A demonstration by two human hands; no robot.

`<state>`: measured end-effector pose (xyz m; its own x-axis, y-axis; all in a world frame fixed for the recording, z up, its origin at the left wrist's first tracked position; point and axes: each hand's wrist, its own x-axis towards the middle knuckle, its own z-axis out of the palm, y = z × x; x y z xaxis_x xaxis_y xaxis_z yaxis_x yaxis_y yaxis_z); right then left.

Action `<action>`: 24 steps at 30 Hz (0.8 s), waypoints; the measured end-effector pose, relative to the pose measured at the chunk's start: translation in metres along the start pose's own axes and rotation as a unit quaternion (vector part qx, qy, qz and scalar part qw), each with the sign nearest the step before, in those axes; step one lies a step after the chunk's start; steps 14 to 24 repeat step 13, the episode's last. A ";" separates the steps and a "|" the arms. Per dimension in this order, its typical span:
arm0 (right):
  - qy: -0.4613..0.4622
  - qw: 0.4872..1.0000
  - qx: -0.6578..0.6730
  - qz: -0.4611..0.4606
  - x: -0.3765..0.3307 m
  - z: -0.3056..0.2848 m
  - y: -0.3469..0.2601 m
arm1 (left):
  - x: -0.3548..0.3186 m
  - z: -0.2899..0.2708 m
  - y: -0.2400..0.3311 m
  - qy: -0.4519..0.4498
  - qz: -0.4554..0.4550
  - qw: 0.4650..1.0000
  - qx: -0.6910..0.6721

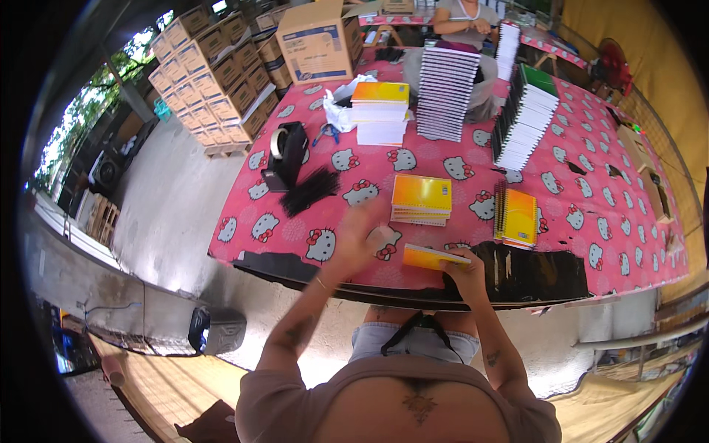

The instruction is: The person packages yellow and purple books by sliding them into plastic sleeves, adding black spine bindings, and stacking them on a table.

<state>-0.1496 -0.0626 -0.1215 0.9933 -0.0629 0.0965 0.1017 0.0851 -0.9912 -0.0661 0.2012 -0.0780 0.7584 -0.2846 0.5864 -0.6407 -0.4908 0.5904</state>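
Note:
My right hand (pixel 467 275) is closed around one end of a yellow-orange notebook (pixel 424 258), tilted above the near edge of the table. My left hand (pixel 356 242) is raised to the left of that notebook, smeared by motion, so its fingers cannot be made out. Just beyond the held notebook lies a small stack of yellow notebooks (pixel 422 195) with no coil showing. To the right sits another pile of yellow notebooks (pixel 520 218) with dark spiral coils along the left side. A bundle of thin black binding coils (pixel 310 192) rests left of my left hand.
A black tape dispenser (pixel 285 159) stands at the left. Farther back are a yellow-topped paper stack (pixel 379 114), a white plastic bag (pixel 340 105) and tall spiral notebook stacks (pixel 446 94). A large carton (pixel 316 46) sits at the far left corner; a person (pixel 467 22) is across the table.

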 end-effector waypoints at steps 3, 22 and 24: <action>-0.003 1.000 0.011 0.010 -0.002 0.005 0.005 | 0.025 -0.067 -0.089 0.132 -0.057 0.936 0.320; 0.021 0.998 -0.041 -0.040 0.013 0.008 0.009 | 0.019 -0.022 -0.134 0.080 0.031 0.919 0.386; 0.021 0.998 -0.041 -0.040 0.013 0.008 0.009 | 0.019 -0.022 -0.134 0.080 0.031 0.919 0.386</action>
